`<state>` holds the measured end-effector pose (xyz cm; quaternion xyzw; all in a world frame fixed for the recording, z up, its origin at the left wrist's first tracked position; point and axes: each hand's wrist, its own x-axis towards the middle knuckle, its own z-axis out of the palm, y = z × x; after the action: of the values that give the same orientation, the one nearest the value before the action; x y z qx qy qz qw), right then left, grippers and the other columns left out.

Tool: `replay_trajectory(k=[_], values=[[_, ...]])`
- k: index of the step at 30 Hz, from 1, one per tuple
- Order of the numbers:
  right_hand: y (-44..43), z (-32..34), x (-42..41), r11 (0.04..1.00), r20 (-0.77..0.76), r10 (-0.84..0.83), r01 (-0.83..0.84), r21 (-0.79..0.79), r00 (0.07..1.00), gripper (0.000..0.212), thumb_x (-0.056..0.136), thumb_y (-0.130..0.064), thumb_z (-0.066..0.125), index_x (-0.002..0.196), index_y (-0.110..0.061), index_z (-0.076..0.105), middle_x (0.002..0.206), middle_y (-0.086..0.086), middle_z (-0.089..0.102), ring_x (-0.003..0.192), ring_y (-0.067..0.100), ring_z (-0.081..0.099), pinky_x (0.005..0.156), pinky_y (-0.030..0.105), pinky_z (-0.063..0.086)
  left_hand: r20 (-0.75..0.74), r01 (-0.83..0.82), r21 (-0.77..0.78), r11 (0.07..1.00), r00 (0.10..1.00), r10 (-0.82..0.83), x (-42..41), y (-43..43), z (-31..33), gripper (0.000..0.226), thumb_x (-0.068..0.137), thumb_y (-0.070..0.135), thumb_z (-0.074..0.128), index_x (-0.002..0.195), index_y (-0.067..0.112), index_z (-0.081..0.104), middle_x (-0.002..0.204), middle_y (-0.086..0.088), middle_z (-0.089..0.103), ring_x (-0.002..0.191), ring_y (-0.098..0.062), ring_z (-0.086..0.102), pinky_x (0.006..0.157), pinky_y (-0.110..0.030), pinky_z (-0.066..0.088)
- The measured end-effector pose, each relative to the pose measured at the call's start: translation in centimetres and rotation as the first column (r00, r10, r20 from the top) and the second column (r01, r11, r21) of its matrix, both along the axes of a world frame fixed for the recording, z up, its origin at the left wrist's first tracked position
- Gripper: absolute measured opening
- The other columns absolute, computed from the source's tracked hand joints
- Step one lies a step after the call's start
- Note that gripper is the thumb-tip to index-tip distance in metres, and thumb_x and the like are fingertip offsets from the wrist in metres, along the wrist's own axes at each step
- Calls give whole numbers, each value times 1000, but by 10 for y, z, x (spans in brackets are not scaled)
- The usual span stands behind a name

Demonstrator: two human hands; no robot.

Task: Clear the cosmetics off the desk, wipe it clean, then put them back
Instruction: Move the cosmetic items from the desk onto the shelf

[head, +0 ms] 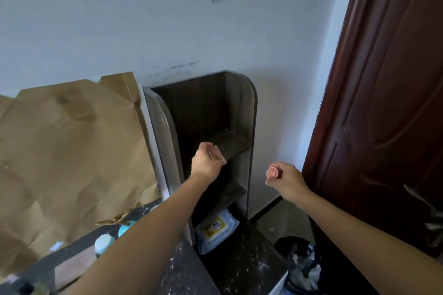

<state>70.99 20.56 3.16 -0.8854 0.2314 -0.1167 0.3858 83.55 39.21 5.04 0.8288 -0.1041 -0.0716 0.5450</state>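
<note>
Both forearms reach forward over the dark speckled desk (239,266). Left hand (207,163) curls its fingers round a small pinkish item (215,154), blurred, at the front edge of the middle shelf (230,142) of the dark shelf unit (242,108). Right hand (286,181) grips a round red-topped container (272,172), held in the air beside the unit. A wipes pack (215,227) lies in the lowest compartment. Two pale blue jars (103,243) stand on the desk at left, near the brown paper (72,151). A bin (302,263) stands below the brown door (383,103).
</note>
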Motion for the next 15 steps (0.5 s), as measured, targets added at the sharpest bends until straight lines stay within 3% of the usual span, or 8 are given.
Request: replay_trajectory(k=[2, 5, 8, 10, 13, 15], values=[[-6, 8, 23, 999, -22, 25, -25, -24, 999, 44, 75, -12, 75, 116, -16, 59, 109, 4, 64, 101, 22, 59, 90, 34, 49, -19, -50, 21, 998, 999, 51, 18, -11, 0, 57, 84, 11, 66, 134, 22, 40, 116, -2, 50, 103, -25, 58, 87, -41, 55], [-11, 19, 61, 993, 40, 100, -97, -69, 994, 38, 78, -23, 75, 112, -15, 61, 107, 4, 64, 99, 21, 60, 85, 32, 49, -38, -97, 21, 995, 994, 98, 41, -23, -2, 53, 89, 20, 60, 136, 22, 38, 113, -3, 52, 95, -22, 60, 84, -38, 55], [-9, 21, 96, 959, 59, 162, -143, -243, 985, 40, 80, -40, 69, 113, -19, 60, 109, 1, 52, 95, 20, 57, 79, 28, 46, -26, -120, 98, 988, 992, 123, 54, -30, -6, 55, 86, 25, 62, 135, 22, 38, 113, -6, 57, 95, -22, 61, 77, -34, 56], [-6, 21, 121, 912, 39, 218, -189, -364, 975, 43, 85, -41, 64, 120, -17, 56, 112, 2, 48, 97, 20, 54, 80, 29, 44, 4, -121, 174, 977, 992, 123, 60, -31, -10, 59, 81, 24, 68, 133, 19, 40, 115, -6, 57, 98, -20, 59, 73, -28, 53], [-1, 18, 160, 818, 16, 344, -292, -496, 939, 36, 91, -33, 57, 123, -17, 56, 113, 5, 55, 105, 22, 50, 83, 32, 45, 62, -121, 313, 942, 992, 107, 66, -30, -12, 63, 74, 21, 75, 128, 16, 43, 124, -9, 52, 113, -27, 52, 95, -38, 47], [1, 17, 181, 743, -46, 388, -342, -575, 921, 30, 92, -29, 54, 119, -17, 58, 112, 6, 57, 105, 23, 51, 81, 35, 48, 79, -129, 431, 893, 991, 105, 67, -26, -15, 65, 72, 28, 76, 127, 18, 43, 127, -8, 45, 116, -29, 49, 97, -39, 44]])
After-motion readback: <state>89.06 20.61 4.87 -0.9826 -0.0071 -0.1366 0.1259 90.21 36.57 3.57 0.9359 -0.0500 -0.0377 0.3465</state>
